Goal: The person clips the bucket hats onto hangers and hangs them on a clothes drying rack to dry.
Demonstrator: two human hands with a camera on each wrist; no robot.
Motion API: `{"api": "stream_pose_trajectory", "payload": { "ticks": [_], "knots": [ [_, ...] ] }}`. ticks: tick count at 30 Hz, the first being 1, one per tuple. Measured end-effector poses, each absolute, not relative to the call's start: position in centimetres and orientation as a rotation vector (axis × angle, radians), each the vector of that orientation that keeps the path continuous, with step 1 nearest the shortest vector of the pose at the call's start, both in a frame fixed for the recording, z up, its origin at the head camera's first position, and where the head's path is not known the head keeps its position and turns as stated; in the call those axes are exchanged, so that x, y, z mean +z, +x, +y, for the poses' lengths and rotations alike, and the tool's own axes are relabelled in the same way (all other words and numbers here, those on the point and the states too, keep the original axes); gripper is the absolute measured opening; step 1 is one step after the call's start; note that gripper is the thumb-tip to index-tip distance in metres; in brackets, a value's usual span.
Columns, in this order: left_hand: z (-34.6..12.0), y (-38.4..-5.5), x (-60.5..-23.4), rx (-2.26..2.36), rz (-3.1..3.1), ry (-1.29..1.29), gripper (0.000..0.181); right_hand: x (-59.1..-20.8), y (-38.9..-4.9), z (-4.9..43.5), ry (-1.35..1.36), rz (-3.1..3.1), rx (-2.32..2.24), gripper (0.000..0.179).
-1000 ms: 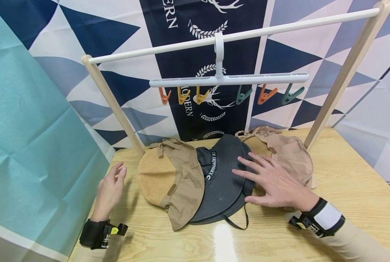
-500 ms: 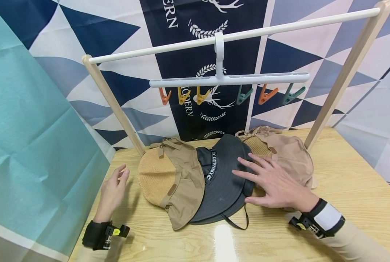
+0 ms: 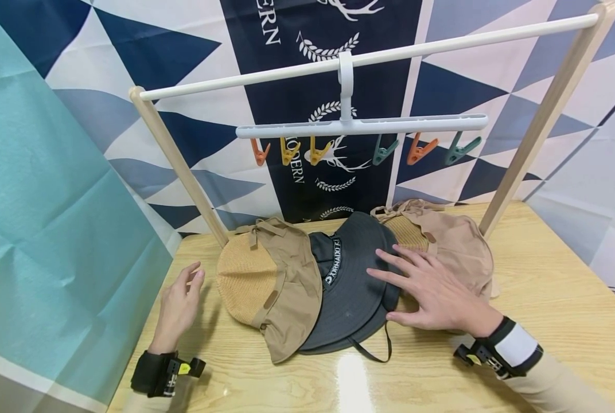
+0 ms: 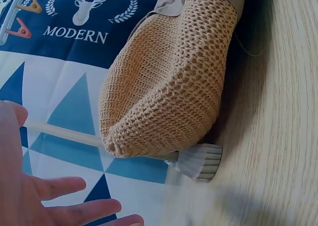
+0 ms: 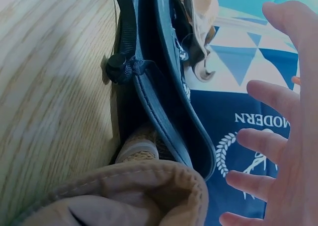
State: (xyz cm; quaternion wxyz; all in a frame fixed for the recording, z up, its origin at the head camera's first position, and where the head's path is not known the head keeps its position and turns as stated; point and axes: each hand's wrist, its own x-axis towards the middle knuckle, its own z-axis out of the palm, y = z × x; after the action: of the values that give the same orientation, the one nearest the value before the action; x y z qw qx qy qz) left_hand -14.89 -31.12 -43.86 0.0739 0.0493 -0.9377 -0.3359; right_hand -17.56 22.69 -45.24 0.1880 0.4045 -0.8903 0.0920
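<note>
Three sun hats lie in an overlapping row on the wooden table. At the left is a hat (image 3: 248, 275) with a tan woven crown and brown cloth brim; its weave fills the middle of the left wrist view. A dark grey bucket hat (image 3: 356, 287) with a lettered band lies in the middle, its black chin strap (image 5: 119, 67) on the table. A beige hat (image 3: 457, 246) with a woven part sits at the right. My left hand (image 3: 177, 307) hovers left of the woven hat, fingers relaxed and holding nothing. My right hand (image 3: 431, 287) spreads its fingers above the dark and beige hats, also holding nothing.
Behind the hats stands a rack with wooden posts and a white rail (image 3: 467, 43). From it hangs a white hanger bar (image 3: 361, 125) with several coloured clips (image 3: 320, 152). A patterned cloth backdrop (image 3: 194, 46) closes off the rear. The wooden table (image 3: 266, 384) extends toward the front.
My left hand has shifted very slightly right and down. The right hand stays nearly still, and the hats have not moved.
</note>
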Motion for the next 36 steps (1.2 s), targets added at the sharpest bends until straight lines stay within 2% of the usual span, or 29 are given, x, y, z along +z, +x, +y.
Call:
{"api": "stream_pose_trajectory", "payload": {
  "ticks": [6, 13, 36],
  "knots": [
    [-31.1, -15.0, -44.0, -1.033, -2.825, 0.165, 0.065, -45.2, -17.7, 22.7, 1.141, -2.501, 0.269, 0.087],
    [-31.1, -15.1, -44.4, -1.197, -2.862, 0.242, 0.074, -45.1, -17.7, 22.7, 1.146, -2.496, 0.273, 0.086],
    [-30.9, -15.6, -44.9, -1.801, -2.716, 0.292, 0.075, -45.0, -17.7, 22.7, 1.174, -2.468, 0.263, 0.085]
  ]
}}
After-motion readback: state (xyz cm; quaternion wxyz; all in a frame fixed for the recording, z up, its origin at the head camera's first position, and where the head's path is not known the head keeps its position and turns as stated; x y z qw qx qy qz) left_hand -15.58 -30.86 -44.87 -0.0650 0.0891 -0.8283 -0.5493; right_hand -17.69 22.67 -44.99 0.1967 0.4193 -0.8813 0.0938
